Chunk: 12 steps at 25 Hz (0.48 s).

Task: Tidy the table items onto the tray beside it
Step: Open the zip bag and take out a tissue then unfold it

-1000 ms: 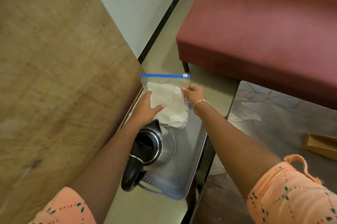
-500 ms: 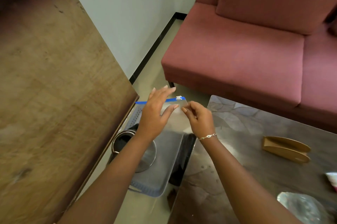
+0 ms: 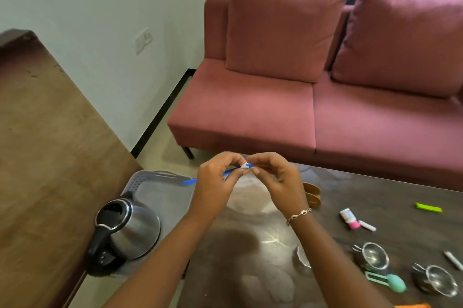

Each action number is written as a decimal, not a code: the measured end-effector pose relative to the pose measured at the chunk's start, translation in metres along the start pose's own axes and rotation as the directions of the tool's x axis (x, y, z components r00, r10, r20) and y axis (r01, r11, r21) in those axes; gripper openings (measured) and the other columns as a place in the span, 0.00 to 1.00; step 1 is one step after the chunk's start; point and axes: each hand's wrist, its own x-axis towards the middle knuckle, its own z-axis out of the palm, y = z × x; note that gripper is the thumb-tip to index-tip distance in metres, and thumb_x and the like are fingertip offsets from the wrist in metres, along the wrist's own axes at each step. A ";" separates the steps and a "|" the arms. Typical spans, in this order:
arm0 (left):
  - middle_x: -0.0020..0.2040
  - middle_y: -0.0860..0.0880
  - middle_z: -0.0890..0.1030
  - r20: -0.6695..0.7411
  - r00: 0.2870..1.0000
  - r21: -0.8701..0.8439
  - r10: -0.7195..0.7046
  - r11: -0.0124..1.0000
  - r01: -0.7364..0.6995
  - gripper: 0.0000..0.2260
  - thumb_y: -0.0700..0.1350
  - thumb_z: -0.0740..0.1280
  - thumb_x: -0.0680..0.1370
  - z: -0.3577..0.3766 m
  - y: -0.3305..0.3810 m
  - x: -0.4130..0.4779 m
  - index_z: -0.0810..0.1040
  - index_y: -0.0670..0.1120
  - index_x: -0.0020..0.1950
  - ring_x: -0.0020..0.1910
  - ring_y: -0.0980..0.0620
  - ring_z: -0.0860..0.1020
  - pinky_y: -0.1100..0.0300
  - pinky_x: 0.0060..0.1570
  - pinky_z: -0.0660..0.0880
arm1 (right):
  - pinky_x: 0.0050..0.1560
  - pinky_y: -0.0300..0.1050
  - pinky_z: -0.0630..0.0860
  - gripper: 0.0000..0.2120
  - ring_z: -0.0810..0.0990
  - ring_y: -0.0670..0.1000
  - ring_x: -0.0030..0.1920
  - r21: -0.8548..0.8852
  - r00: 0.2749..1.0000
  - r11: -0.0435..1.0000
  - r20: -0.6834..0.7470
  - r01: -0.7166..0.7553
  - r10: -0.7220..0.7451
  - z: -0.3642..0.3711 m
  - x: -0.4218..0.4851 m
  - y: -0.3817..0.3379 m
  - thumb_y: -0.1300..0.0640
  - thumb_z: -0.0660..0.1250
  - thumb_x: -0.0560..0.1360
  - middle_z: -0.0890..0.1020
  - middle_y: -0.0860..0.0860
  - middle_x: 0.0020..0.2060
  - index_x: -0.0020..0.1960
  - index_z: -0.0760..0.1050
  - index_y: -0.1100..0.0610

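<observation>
A clear zip bag with a blue seal strip hangs in the air above the near-left corner of the dark table. My left hand pinches the blue strip. My right hand pinches the white slider at the strip's right end. The grey tray lies on the floor to the left of the table, below my left hand. A steel kettle with a black handle stands on the tray's near part.
On the table's right part lie a tan holder, a pink and white tube, a green strip, two steel strainers, and a teal scoop. A wooden surface borders the tray's left. A red sofa stands behind.
Both hands lifted the zip bag up from the tray to over the table corner and came together at its blue seal. The view tilted up and right.
</observation>
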 end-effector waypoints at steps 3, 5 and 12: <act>0.39 0.55 0.79 0.024 0.999 -0.007 0.029 1.000 -0.029 0.04 0.43 0.69 0.71 0.021 0.022 -0.006 0.80 0.42 0.43 0.41 0.56 0.78 0.68 0.42 0.76 | 0.44 0.39 0.78 0.07 0.81 0.49 0.41 0.043 0.999 0.998 -0.028 0.044 -0.043 -0.029 -0.010 -0.016 0.60 0.67 0.70 0.82 0.50 0.38 0.40 0.77 0.47; 0.39 0.53 0.80 0.026 0.999 -0.027 0.038 0.999 -0.037 0.03 0.41 0.70 0.72 0.030 0.032 -0.009 0.80 0.42 0.43 0.41 0.56 0.78 0.68 0.43 0.76 | 0.43 0.41 0.78 0.07 0.81 0.50 0.40 0.055 0.999 0.998 -0.040 0.039 -0.037 -0.039 -0.014 -0.017 0.60 0.67 0.69 0.82 0.50 0.37 0.39 0.77 0.48; 0.36 0.51 0.79 0.076 0.996 -0.057 0.036 0.998 -0.032 0.09 0.47 0.69 0.71 0.050 0.068 -0.013 0.78 0.41 0.41 0.38 0.53 0.78 0.62 0.39 0.77 | 0.40 0.42 0.77 0.07 0.80 0.50 0.37 0.150 0.995 0.988 -0.104 0.021 -0.006 -0.066 -0.030 -0.013 0.59 0.68 0.68 0.82 0.46 0.33 0.36 0.77 0.47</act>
